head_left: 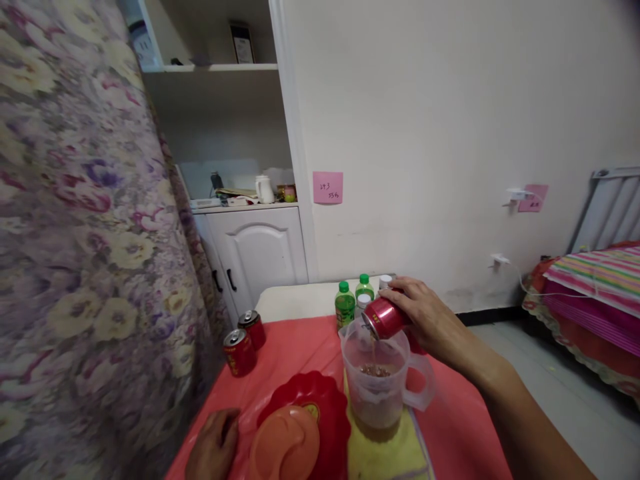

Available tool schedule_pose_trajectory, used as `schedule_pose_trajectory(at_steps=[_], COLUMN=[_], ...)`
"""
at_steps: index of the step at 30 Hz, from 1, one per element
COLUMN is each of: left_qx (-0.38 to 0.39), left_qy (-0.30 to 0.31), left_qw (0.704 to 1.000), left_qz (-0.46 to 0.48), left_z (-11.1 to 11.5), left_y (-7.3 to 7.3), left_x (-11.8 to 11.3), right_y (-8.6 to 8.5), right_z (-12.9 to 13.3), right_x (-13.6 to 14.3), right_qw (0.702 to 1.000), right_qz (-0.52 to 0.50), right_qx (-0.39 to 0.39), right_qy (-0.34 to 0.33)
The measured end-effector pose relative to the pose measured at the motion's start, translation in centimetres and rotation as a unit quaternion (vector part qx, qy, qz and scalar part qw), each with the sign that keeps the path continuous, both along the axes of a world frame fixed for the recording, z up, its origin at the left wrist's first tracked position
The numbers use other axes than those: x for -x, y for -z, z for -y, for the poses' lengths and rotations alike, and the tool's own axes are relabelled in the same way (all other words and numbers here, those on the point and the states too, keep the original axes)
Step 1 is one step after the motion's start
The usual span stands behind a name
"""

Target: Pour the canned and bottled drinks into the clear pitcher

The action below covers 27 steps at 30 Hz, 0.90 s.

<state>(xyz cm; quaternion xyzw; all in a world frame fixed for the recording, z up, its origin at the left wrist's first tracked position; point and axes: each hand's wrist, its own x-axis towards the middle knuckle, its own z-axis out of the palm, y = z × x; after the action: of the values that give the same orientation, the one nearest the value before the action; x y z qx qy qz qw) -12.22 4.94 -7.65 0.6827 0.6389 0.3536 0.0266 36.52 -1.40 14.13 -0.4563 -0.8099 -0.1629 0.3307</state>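
Note:
My right hand (410, 303) is wrapped around a red drink can (384, 317), tipped to the left over a translucent plastic pitcher (360, 400). A thin brown stream runs from the can's mouth into the pitcher, where brown liquid with foam shows. The pitcher stands upright on a yellow cloth (387, 460), its handle facing right. At the table's left edge rests my left hand (213, 445), loosely bent and holding nothing. Beside it lies an orange lid-like piece (285, 443) on a red scalloped plate (333, 413).
Two red cans (240, 353) stand at the table's left. Behind the pitcher are green-capped bottles (345, 307) and white-capped bottles (363, 303). A red cloth (295, 340) covers most of the table. A floral curtain (100, 233) hangs close on the left; a bed (595, 300) is at right.

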Motion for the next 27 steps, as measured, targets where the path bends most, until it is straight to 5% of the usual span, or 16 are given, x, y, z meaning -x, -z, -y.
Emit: schedule_pose_trajectory(at_steps=[27], left_qx=[0.003], left_qy=[-0.005], left_qw=[1.000], left_qz=[0.006], left_z=[0.07], left_y=[0.22], left_x=[-0.32], right_y=[0.84], right_z=[0.56], right_x=[0.17], right_qw=[0.999], right_qz=[0.034], right_qx=[-0.014], right_qy=[0.012])
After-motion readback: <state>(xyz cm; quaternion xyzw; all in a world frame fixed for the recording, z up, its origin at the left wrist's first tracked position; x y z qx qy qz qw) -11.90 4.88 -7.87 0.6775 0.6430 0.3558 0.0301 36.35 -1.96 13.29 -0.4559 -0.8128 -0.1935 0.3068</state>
